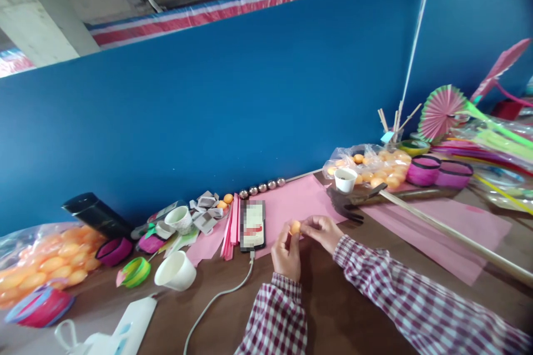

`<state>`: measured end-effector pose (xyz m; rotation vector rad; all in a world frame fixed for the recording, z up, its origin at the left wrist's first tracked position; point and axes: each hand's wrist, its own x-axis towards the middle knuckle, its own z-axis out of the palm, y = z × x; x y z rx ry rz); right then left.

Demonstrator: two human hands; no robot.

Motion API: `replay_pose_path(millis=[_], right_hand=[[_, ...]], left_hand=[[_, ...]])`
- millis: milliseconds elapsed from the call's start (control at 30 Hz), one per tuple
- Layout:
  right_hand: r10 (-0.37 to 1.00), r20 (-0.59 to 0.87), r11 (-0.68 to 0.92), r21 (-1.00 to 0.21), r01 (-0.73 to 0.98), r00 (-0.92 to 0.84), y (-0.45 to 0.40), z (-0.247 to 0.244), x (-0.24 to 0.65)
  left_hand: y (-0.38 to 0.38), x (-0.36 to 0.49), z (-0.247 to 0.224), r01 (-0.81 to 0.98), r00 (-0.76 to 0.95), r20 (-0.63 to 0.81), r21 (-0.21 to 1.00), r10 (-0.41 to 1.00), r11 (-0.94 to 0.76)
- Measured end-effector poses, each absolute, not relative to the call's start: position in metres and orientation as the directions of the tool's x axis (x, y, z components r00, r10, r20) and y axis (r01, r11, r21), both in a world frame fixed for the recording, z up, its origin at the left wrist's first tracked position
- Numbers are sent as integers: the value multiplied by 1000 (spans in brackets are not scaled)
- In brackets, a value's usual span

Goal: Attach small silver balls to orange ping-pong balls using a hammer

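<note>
Between the thumb and fingers of my left hand [286, 252] is a small orange ping-pong ball [295, 227]. From the right, my right hand [325, 232] comes up to the ball with thumb and forefinger pinched together at its side. Whatever those fingertips may hold is too small to make out. Both hands are above the brown table [333, 305], just in front of a pink paper sheet [297, 199]. A phone [253, 224] with a charging cable [220, 293] lies to the left of my left hand.
Bags of orange balls lie at left [54, 260] and right [387, 169]. A hammer [347, 208], a long wooden stick [449, 233] and a small white cup [345, 179] are on the right. Paper cups [175, 270] and a power strip [133, 324] stand left. A blue partition [250, 83] closes the back.
</note>
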<state>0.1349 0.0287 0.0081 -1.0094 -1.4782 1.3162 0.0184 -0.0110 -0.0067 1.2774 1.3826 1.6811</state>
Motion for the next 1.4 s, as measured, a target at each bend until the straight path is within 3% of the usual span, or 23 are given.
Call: replay_pose_path(millis=[133,300,400,567,700,800,1100,1400], right_hand=[[963,108,94,-993,-68,-248,30,4,133],[962,106,72,-988,-139,-252,30,3,129],[950,165,139,-984,-113,-264,28,5,128],[934,283,318,-937,147,-216,35,4,136],[904,369,426,-749,507,-215,47,-1,151],[870,372,491,-590,641,-324,51,-3,157],[810,370,581,-403,707,-455,49,-3,158],[818,396,562,-398,725,-417,49,-3,157]], left_hand=[[-10,17,-9,54,-324,266,963,908,-263],[-3,18,-20,-331,-316,86,923,945,-195],[0,17,-23,-421,-290,52,890,956,-176],[2,13,-22,-437,-348,-14,887,937,-149],[4,12,-18,-482,-398,-98,869,912,-117],[4,12,-17,-539,-383,-115,833,917,-121],[2,14,-14,-584,-394,-144,802,908,-127],[2,12,-17,-603,-359,-136,789,924,-118]])
